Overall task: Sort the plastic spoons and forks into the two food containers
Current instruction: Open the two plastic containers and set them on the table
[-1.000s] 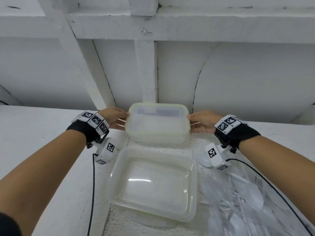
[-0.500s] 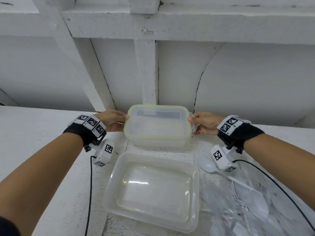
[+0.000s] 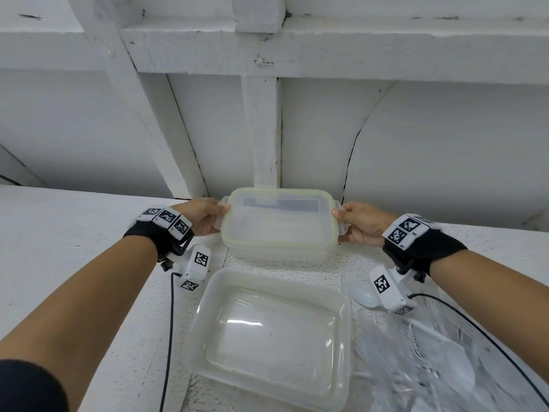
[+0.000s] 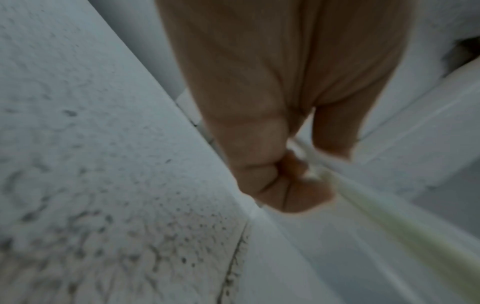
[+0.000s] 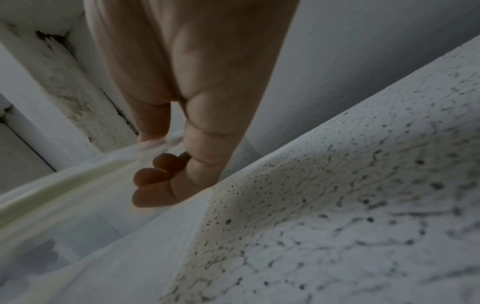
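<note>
1. the left hand pinches the left side tab of the lid, thumb on top and fingers curled under; the left wrist view is blurred but shows this curl.
2. the right hand pinches the right side tab the same way, thumb above, fingers curled beneath the rim.
3. the lid, clear with a pale green seal, sits over the far container near the back edge of the white surface, just in front of the wall. whether it is seated or slightly lifted i cannot tell.
4. the near container stands open and empty toward the front edge, just in front of the far one.
5. to its right, toward the front right corner, lies a clear bag of white plastic cutlery, with a spoon poking out at its far end beneath the right wrist camera. forks cannot be picked out clearly. nothing is sorted yet, as far as i can see.
6. risks, as i judge them: if one tab releases before the other, the lid could jerk and drag the light container sideways or tip it into the near one.
7. the cable under the right wrist hangs over the bag and could snag it when the hand draws back.
8. the lid needs a place to go; set on the bag or the near container, it would block the sorting.
</note>
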Available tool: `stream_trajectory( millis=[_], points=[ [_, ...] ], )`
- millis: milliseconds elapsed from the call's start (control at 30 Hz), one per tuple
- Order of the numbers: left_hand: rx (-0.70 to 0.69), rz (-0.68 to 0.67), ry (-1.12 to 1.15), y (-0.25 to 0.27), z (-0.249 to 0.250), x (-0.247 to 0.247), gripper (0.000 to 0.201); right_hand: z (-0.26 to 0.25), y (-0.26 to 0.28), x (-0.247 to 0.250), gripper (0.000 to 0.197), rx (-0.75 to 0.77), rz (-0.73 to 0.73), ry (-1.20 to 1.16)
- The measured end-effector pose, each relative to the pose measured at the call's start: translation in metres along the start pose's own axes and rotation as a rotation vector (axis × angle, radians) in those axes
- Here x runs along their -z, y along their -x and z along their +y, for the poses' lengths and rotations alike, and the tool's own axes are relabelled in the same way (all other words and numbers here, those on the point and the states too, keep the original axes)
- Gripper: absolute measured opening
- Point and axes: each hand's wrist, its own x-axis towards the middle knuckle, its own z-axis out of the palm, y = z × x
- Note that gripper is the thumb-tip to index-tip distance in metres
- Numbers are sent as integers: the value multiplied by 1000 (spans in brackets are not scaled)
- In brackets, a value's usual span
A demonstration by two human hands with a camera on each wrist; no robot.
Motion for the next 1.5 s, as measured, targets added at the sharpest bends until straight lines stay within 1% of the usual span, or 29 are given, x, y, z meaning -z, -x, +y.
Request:
stream_trajectory(
  millis=[67, 133, 200, 233, 333, 367, 433, 467, 500, 567, 633, 667, 733, 833, 933, 1033, 1300, 1400, 1500],
  points=[
    [-41, 71, -51, -2, 3, -2, 19, -1, 1, -1, 26, 3, -4, 0],
    [-64, 105, -155, 1, 6, -5, 19, -1, 1, -1, 25, 10, -1, 3],
    [-47, 123, -238, 5, 4, -3, 16, -1, 3, -2, 23, 13, 9, 3],
    [-34, 135, -275, 7, 2, -1, 18, -1, 4, -2, 22, 17, 16, 9],
    [-8, 219, -309, 10, -7, 1, 32, -4, 7, -6, 7, 7, 19, 45],
    [-10, 249, -315, 12, -9, -1, 38, -5, 10, -7, 5, 3, 12, 55],
    [-1, 299, -330, 18, -13, -3, 46, -4, 13, -9, 14, -12, 5, 81],
    [13, 314, -323, 22, -15, -2, 48, -3, 16, -11, 11, -20, -3, 93],
    [37, 321, -307, 27, -16, -1, 50, -2, 20, -14, 3, -32, -22, 102],
    [93, 309, -267, 38, -18, 4, 54, 2, 24, -18, 10, -51, -55, 103],
    [161, 250, -260, 48, -20, 6, 56, 5, 28, -25, 17, -60, -82, 98],
    [189, 207, -248, 52, -23, 4, 55, 6, 29, -28, 19, -63, -97, 97],
    [201, 141, -156, 56, -27, -2, 48, 8, 29, -35, 21, -58, -136, 118],
    [171, 146, 27, 56, -32, -9, 37, 10, 28, -40, 22, -48, -164, 148],
    [134, 163, 82, 56, -36, -10, 30, 11, 29, -41, 24, -46, -147, 171],
    [108, 169, 79, 56, -38, -10, 27, 12, 28, -40, 26, -36, -140, 172],
    [25, 193, 19, 55, -44, -9, 29, 15, 24, -39, 22, -26, -153, 153],
    [-2, 205, 12, 56, -45, -10, 31, 17, 22, -38, 19, -29, -163, 166],
    [-5, 234, -56, 57, -43, -10, 33, 16, 24, -38, 13, -37, -140, 173]
  ],
)
